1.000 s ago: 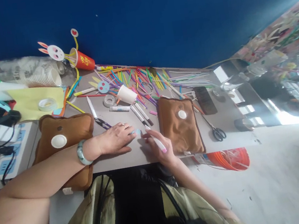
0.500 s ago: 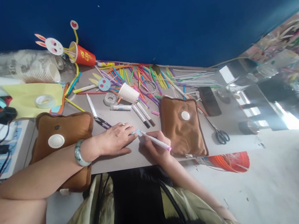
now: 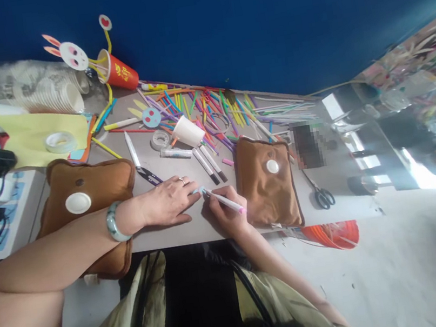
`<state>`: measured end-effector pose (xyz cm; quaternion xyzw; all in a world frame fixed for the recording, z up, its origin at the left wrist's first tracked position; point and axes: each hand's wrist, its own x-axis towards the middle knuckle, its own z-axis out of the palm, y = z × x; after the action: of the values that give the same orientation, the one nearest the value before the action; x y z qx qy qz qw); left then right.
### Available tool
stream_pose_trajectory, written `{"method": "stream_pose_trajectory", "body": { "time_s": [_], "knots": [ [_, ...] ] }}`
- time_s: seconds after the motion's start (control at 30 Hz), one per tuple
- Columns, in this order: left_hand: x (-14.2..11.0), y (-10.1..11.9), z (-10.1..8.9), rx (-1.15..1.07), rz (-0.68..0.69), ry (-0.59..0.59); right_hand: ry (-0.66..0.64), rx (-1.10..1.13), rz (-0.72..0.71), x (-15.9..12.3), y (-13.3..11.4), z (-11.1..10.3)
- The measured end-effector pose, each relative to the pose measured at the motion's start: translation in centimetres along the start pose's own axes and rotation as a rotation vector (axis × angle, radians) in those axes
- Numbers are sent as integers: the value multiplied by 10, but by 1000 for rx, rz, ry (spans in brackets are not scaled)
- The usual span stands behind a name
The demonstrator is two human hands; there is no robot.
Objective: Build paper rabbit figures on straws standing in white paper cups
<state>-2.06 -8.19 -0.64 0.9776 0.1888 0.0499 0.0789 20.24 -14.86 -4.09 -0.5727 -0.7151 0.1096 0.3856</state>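
Observation:
My right hand (image 3: 228, 219) is closed around a white marker (image 3: 227, 202) with a pink end, its tip down at a small light-blue paper piece (image 3: 202, 190). Flat on the table lies my left hand (image 3: 168, 201), its fingers stretched out and the fingertips at the paper's left edge. Most of that piece is hidden by the fingers. Just beyond the hands are two more markers (image 3: 206, 166) with dark caps and a small pink cap (image 3: 227, 162). Dark-handled snips (image 3: 148, 176) lie behind my left hand.
Brown cushion-like pouches lie under my left forearm (image 3: 93, 182) and right of my right hand (image 3: 267, 194). Behind are a white paper cup (image 3: 187, 132), tape (image 3: 160, 139), coloured sticks (image 3: 210, 110) and a red cup (image 3: 123, 75) with a rabbit figure. Scissors (image 3: 323, 196) lie at right.
The view has shifted slightly. My right hand and the marker have moved very little, with the marker's tip still at the blue paper. My left hand stays in place.

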Motion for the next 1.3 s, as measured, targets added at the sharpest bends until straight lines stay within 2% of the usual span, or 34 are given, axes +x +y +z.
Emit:
{"method": "stream_pose_trajectory", "body": {
  "time_s": [0.63,0.83,1.3],
  "knots": [
    [-1,1,3,-26,-5,12,-36,-26,-15,1,-2,-1],
    [-1,0,3,-45,-7,-5,-2,-15,-84,4,-4,-2],
    [0,-3,2,-101,25,1,-46,-2,-12,3,-4,-2]
  ]
}}
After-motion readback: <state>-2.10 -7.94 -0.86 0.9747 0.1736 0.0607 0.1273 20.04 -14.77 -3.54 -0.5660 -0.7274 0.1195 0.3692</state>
